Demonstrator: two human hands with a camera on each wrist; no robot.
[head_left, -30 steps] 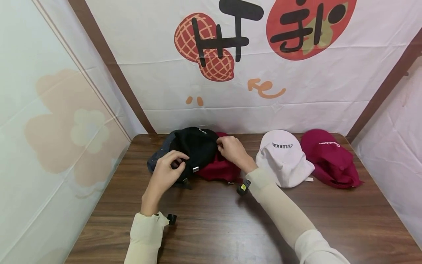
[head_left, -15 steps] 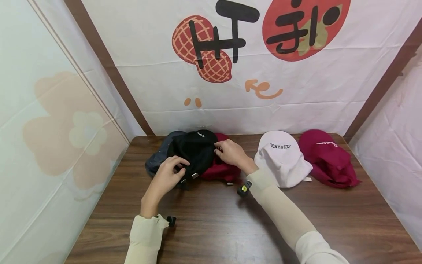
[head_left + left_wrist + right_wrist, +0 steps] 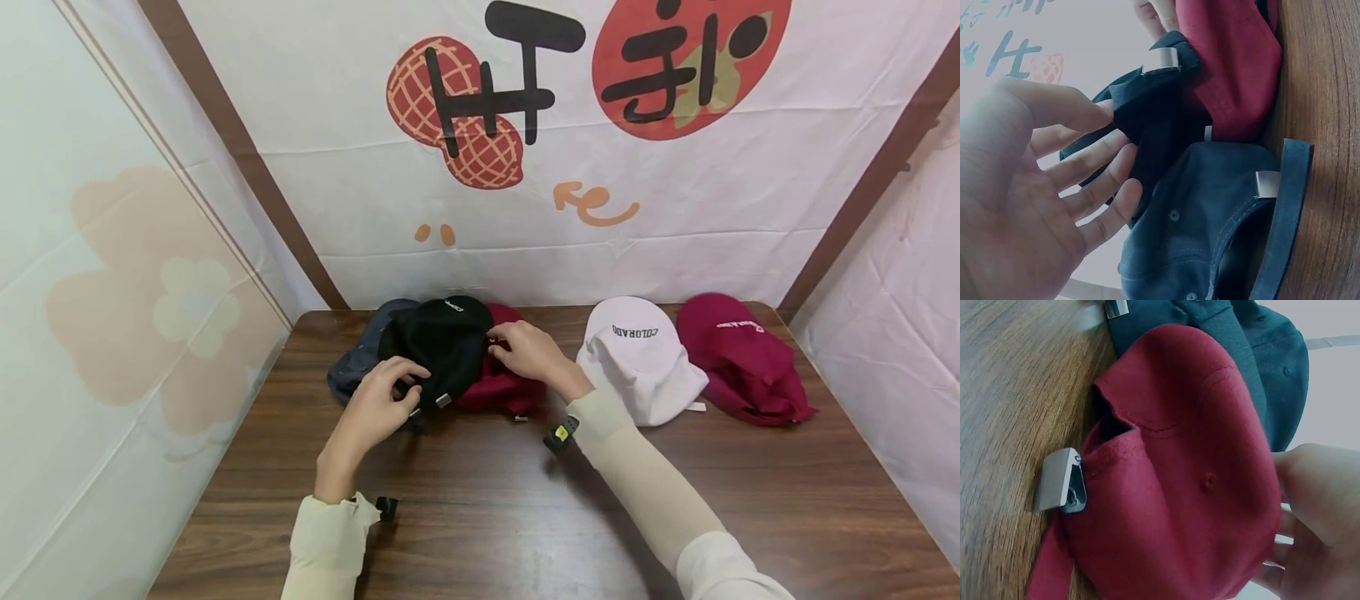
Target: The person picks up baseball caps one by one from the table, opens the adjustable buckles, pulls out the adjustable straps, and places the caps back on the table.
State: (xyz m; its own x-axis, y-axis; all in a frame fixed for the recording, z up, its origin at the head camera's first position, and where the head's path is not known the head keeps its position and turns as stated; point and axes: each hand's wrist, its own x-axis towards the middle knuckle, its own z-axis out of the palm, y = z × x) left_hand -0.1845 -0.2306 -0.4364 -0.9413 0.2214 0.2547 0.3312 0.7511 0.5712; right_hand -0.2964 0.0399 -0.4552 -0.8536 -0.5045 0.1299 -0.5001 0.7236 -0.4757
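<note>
A black cap [image 3: 442, 342] with small white lettering and a metal buckle lies between a dark blue cap [image 3: 358, 357] and a dark red cap [image 3: 504, 390], overlapping both. At its near left edge is my left hand [image 3: 378, 404], thumb and index apart in the head view; in the left wrist view its fingers lie loosely spread against the dark cloth. My right hand [image 3: 534, 354] is at the border between the black and dark red caps, with thumb and index apart. Its fingertips are hidden behind the dark red cap [image 3: 1191, 469] in the right wrist view.
A white cap [image 3: 641, 362] lettered COLORADO and a crimson cap [image 3: 742, 358] lie at the right on the wooden table [image 3: 480, 517]. A printed cloth [image 3: 480, 250] hangs behind the table's far edge. Wrist cameras are strapped at both sleeves.
The black cap has settled lower, and its lettering shows more. Both hands moved slightly down with it, and the right thumb and index have parted. The head view has shifted a little.
</note>
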